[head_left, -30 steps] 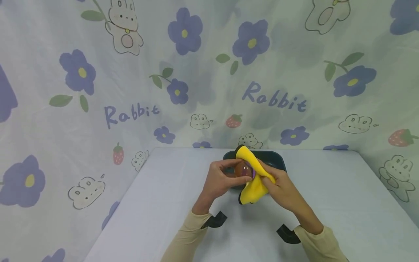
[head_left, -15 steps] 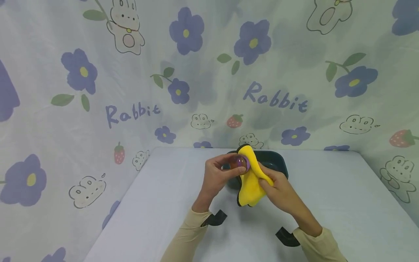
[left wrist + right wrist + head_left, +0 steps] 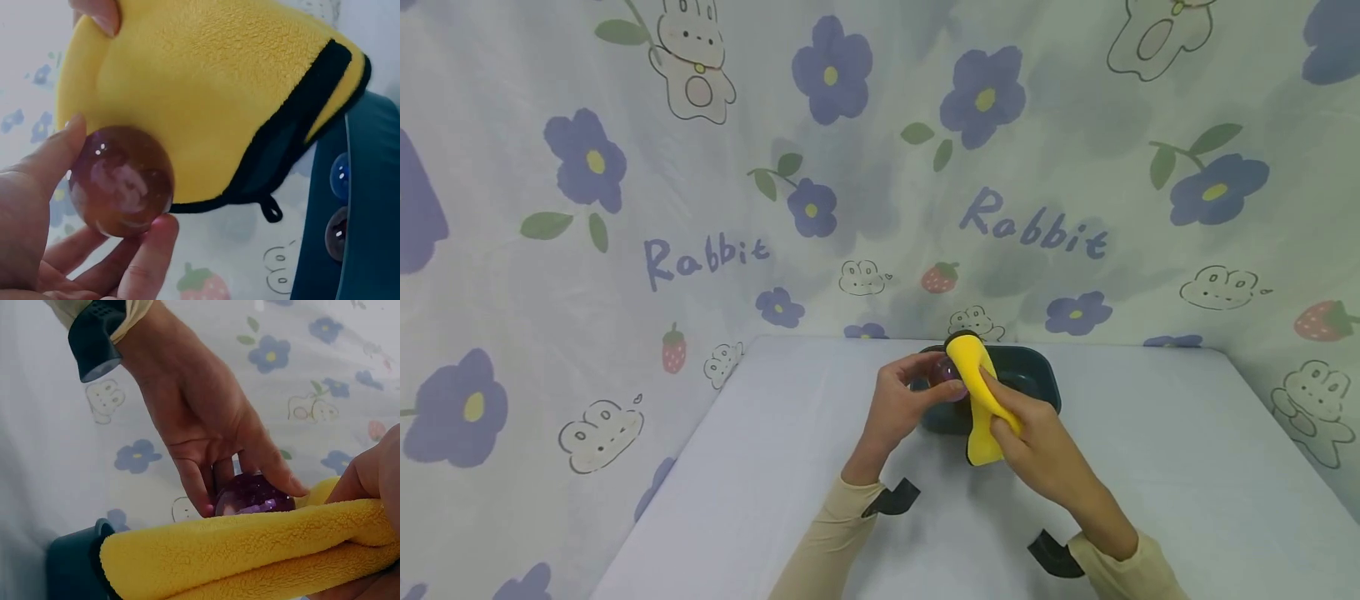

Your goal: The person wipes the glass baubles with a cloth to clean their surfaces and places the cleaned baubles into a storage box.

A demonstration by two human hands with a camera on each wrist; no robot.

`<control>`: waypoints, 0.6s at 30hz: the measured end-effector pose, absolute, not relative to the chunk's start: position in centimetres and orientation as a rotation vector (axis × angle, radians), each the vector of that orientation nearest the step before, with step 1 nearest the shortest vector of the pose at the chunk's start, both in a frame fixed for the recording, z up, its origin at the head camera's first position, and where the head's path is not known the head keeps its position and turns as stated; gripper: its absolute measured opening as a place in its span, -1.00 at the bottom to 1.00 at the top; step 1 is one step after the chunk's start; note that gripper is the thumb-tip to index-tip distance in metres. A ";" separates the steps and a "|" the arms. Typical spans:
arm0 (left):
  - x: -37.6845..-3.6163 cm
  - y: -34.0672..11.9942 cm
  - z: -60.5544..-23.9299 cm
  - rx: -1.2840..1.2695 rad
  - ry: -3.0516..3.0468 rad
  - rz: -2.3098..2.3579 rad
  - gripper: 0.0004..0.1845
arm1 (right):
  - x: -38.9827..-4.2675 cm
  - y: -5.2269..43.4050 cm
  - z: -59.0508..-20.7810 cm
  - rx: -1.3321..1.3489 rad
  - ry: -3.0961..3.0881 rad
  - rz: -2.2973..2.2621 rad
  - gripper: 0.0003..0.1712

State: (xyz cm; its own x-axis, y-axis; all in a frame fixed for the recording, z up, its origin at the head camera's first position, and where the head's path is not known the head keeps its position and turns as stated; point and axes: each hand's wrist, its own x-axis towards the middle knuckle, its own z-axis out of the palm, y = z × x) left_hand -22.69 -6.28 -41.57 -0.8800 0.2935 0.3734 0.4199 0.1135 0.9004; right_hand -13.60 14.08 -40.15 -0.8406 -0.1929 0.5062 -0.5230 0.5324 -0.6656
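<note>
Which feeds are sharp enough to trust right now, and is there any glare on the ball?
Head view: evenly lit, soft shadows, wide-angle bend at the edges, the glass ball small. Left wrist view: the ball sharp with small white glints, the yellow cloth crisp, the dark tray soft. Right wrist view: dimmer, the left hand fairly clear, background blurred.

"Rabbit" twice on the flowered backdrop cloth (image 3: pixel 880 167)
</note>
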 end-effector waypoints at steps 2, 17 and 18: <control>-22.7 -6.3 -41.6 -0.756 -2.300 -1.877 -0.58 | -13.6 14.1 -40.1 0.622 -2.381 1.189 -0.33; -21.7 -5.6 -41.3 -0.987 -2.366 -1.783 -0.70 | -14.7 15.0 -40.8 0.706 -2.357 1.054 -0.28; -21.6 -5.5 -41.2 -1.001 -2.358 -1.774 -0.70 | -14.8 15.1 -40.8 0.698 -2.362 1.077 -0.28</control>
State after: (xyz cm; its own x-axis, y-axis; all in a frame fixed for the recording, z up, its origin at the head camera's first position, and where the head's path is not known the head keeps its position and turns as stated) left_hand -21.63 -5.53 -41.23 -0.7932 0.4714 0.3856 0.5011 0.1454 0.8531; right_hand -14.82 15.07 -40.81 -0.7708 -0.2575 0.5826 -0.6087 0.5673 -0.5546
